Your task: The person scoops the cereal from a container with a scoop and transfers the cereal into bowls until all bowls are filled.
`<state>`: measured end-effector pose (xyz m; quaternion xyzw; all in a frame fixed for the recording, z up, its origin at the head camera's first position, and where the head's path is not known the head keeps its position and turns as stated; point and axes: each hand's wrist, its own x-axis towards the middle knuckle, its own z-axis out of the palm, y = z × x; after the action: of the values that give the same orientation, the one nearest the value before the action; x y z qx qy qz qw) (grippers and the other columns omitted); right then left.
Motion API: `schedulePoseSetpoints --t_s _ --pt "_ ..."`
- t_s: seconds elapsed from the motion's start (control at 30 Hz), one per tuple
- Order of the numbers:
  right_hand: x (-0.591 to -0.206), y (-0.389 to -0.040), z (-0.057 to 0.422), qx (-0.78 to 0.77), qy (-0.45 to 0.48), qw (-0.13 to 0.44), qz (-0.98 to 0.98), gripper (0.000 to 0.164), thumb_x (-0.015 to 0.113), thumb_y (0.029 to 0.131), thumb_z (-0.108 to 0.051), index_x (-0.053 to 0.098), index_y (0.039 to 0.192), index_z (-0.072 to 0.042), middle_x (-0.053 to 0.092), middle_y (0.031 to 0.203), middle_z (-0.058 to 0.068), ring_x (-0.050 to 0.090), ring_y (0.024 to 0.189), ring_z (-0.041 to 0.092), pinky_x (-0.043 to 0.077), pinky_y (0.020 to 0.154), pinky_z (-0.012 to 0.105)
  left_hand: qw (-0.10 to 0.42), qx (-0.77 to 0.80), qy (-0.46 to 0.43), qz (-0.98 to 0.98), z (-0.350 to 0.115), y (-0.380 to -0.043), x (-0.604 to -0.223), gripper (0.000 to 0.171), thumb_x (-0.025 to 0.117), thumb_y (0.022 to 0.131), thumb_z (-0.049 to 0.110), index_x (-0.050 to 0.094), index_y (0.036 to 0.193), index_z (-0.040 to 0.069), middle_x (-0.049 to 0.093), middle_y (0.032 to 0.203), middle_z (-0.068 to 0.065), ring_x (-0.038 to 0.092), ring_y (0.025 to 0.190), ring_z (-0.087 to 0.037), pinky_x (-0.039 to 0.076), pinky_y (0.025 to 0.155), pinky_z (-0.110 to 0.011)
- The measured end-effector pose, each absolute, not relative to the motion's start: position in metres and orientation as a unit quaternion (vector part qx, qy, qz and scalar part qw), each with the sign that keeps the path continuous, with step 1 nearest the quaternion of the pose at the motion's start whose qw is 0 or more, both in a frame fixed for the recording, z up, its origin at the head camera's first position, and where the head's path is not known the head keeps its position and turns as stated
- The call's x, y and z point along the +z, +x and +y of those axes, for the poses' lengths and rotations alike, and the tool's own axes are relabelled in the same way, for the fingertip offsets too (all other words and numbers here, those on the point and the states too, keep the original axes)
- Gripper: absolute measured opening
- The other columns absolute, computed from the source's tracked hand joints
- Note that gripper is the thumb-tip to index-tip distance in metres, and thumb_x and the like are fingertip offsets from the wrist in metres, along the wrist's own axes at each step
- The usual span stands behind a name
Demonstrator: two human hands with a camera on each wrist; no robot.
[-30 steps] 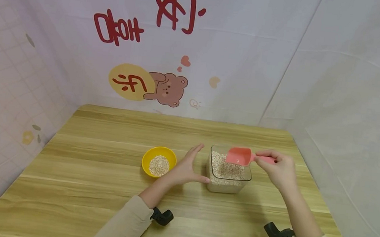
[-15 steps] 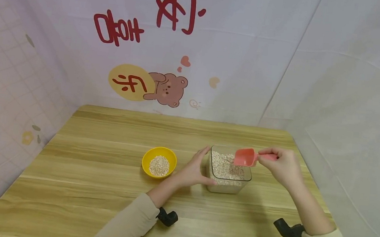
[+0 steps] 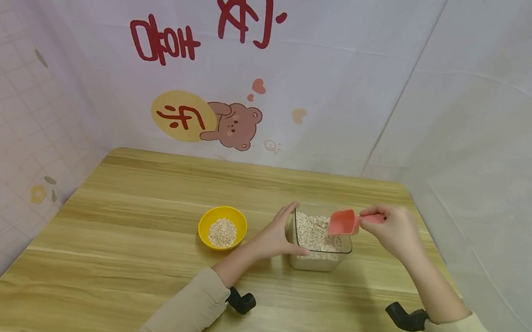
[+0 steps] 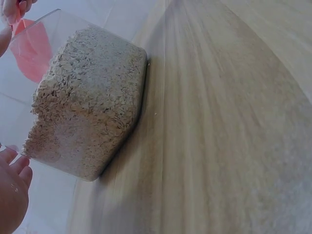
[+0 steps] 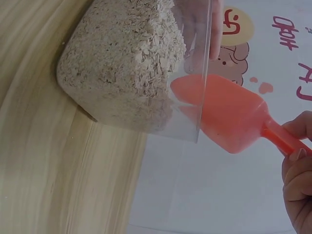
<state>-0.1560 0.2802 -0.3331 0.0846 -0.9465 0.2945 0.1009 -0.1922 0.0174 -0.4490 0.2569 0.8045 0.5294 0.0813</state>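
Seemingly bracing the clear container point(image 3: 315, 263) on the table point(image 3: 139, 282) with a wide grip of the left hand point(image 3: 274, 238), while pinching the pink scoop point(image 3: 343, 222) over the flakes point(image 3: 311, 231) by the handle point(image 5: 275, 132) in the right hand point(image 3: 395, 230), presumably for control.

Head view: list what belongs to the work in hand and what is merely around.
In use:
pink plastic scoop, in the right hand
transparent box-shaped container, held by the left hand
pale flakes inside it
probably the round yellow bowl, holding similar flakes

Merely around:
wooden table
white printed backdrop
black wrist attachments
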Motion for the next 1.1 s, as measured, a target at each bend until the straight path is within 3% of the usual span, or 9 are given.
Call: schedulePoseSetpoints --t_s 0.23,0.63,1.1 --pt "-0.337 -0.161 0.281 0.293 0.084 0.084 -0.949 0.011 0.07 0.082 -0.009 0.073 0.09 -0.003 0.067 0.082 0.01 0.05 0.06 0.02 0.042 0.05 0.031 0.08 0.532 0.254 0.803 0.018 -0.191 -0.45 0.118 0.088 0.066 0.039 0.012 0.155 0.023 0.015 0.157 0.003 0.018 0.141 -0.021 0.022 0.11 -0.049" --pt "-0.351 -0.172 0.273 0.328 0.088 0.04 -0.94 0.011 0.07 0.081 -0.007 0.073 0.09 -0.001 0.065 0.079 0.009 0.048 0.059 0.02 0.043 0.048 0.029 0.069 0.538 0.257 0.8 0.017 -0.192 -0.451 0.118 0.089 0.065 0.037 0.013 0.155 0.023 0.018 0.157 -0.001 0.019 0.141 -0.021 0.023 0.109 -0.05" --pt "-0.378 -0.177 0.261 0.375 0.093 0.035 -0.922 0.009 0.072 0.081 -0.007 0.073 0.088 -0.001 0.063 0.069 0.005 0.049 0.056 0.017 0.043 0.046 0.027 0.074 0.542 0.247 0.8 0.019 -0.193 -0.451 0.117 0.089 0.065 0.037 0.015 0.154 0.023 0.016 0.157 0.004 0.019 0.141 -0.019 0.023 0.11 -0.049"
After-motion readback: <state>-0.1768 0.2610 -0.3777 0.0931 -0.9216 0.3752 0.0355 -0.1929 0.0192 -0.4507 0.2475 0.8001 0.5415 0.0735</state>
